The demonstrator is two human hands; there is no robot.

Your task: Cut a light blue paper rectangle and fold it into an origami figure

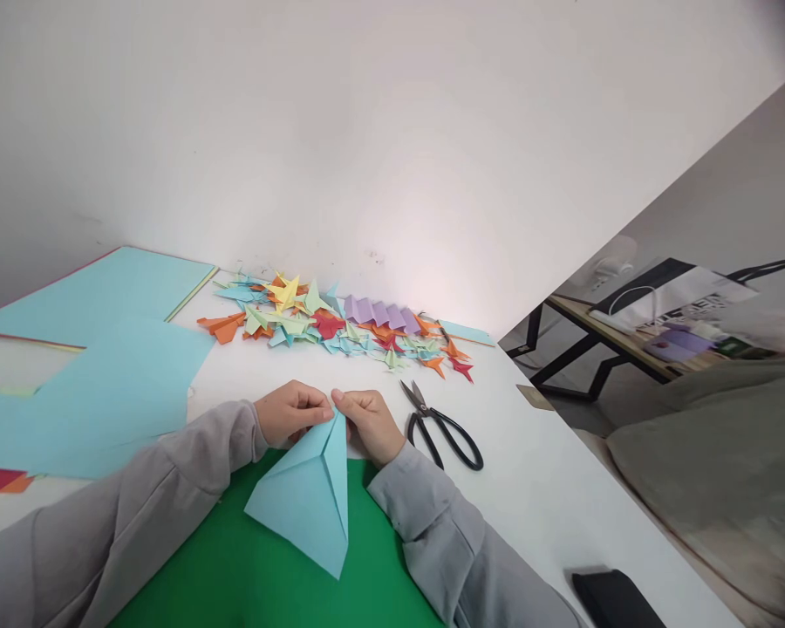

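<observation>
A light blue sheet of folded paper [301, 497] hangs from both my hands above a green mat [235, 576]. Its upper end narrows to a point, with creased flaps running down from there. My left hand [294, 412] pinches this narrow tip from the left, thumb and fingers closed. From the right, my right hand [370, 425] grips the same tip, its thumb on top and the other fingers partly hidden behind the paper. Just right of my right hand lie black-handled scissors [441, 427], blades slightly apart and pointing away from me.
Many small folded paper pieces [288, 323] in several colours lie along the wall, with a purple pleated strip [383, 314] among them. Large blue sheets [124, 392] cover the left side. A black object [615, 600] sits near the right edge of the white table [529, 488].
</observation>
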